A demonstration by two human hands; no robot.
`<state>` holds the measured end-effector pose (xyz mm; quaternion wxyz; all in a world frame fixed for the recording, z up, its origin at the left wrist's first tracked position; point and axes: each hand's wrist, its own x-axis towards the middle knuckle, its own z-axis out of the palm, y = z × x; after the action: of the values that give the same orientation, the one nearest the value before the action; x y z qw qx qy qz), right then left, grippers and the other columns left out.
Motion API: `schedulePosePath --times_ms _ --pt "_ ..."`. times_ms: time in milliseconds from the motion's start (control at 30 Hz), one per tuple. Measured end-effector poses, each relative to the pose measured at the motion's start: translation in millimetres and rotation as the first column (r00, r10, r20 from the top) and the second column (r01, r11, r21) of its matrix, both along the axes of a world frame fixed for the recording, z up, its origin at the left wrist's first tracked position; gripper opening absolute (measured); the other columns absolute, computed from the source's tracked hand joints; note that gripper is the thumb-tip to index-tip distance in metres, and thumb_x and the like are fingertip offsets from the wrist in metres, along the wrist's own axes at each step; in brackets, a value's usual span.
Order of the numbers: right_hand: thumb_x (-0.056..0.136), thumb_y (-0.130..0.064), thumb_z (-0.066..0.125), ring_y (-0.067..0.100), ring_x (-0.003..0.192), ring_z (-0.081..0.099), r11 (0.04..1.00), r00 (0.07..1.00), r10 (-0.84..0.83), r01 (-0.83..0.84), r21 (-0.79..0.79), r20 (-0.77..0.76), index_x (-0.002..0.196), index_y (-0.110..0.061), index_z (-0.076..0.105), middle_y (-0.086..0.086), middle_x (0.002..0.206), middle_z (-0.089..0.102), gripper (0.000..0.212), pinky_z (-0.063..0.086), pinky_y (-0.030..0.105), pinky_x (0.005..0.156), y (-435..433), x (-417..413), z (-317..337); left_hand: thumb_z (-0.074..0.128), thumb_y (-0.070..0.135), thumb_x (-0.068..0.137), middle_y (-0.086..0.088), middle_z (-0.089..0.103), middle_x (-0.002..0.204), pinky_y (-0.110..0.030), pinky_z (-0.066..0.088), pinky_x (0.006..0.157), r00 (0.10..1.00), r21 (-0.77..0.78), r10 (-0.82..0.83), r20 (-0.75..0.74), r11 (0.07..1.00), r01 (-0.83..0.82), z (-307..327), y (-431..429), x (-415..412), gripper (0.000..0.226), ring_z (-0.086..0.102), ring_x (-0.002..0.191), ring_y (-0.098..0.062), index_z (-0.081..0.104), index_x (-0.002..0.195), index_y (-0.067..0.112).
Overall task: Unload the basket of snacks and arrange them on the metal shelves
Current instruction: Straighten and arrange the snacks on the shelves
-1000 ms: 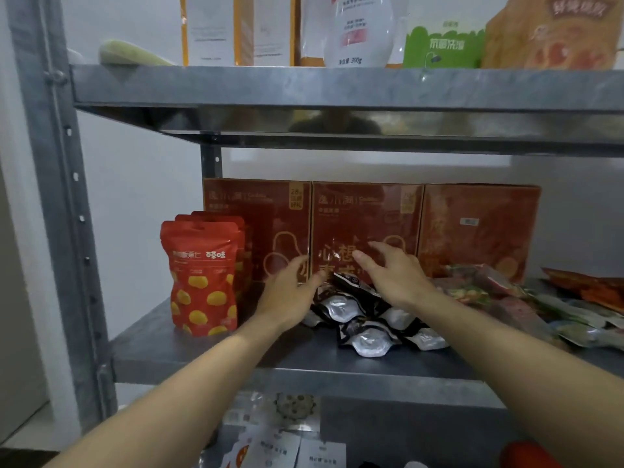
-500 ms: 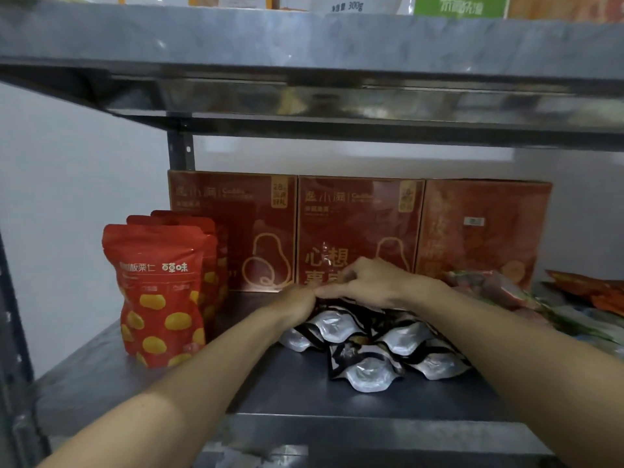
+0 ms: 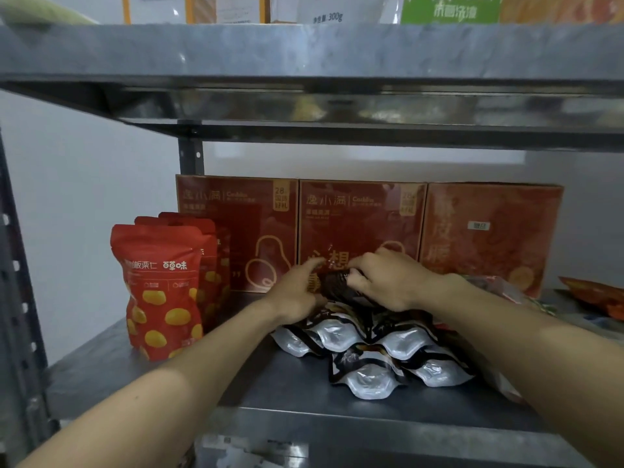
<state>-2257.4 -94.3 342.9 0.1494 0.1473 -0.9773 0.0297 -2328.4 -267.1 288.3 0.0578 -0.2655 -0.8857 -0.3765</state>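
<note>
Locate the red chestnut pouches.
Head view, left side: the red chestnut pouches stand upright on the metal shelf, before the leftmost red box, left of the left hand.

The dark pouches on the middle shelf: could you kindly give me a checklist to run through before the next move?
1. The left grip holds the dark pouches by their tops: ok.
2. The right grip holds the same tops: ok.
3. Pouches standing upright: not ok, silver bottoms fan toward the front.
4. Bare shelf between pouches and red bags: ok.
5. Gap to red boxes behind: cannot tell.
6. Right-side loose packets clear of pouches: cannot tell.
</note>
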Motion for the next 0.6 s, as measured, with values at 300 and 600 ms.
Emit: schedulePosePath --times_ms 300,600 --pt "0.106 -0.029 0.031 0.031 0.083 0.06 0.998 0.991 0.049 -0.044 0.047 -0.123 0.113 -0.018 0.055 0.007 0.089 0.065 0.027 0.05 0.043 0.076 -6 -15 21 0.084 0.024 0.072 0.002 0.068 0.099 -0.047 0.05 0.088 0.969 0.159 -0.035 -0.244 0.984 0.075 6 -5 -18 0.041 0.063 0.097 -0.019 0.058 0.103 0.02" --pt "0.097 -0.051 0.051 0.026 0.111 0.062 0.928 0.98 0.073 -0.135 -0.347 -0.187 0.128 -0.023 0.054 0.004 0.124 0.065 0.041 0.051 0.044 0.092 -27 -32 33 0.078 0.022 0.08 0.0 0.068 0.095 -0.045 0.055 0.084 0.983 0.564 0.071 -0.172 0.825 0.039 9 -11 -23 0.027 0.066 0.091 -0.013 0.057 0.097 0.021"
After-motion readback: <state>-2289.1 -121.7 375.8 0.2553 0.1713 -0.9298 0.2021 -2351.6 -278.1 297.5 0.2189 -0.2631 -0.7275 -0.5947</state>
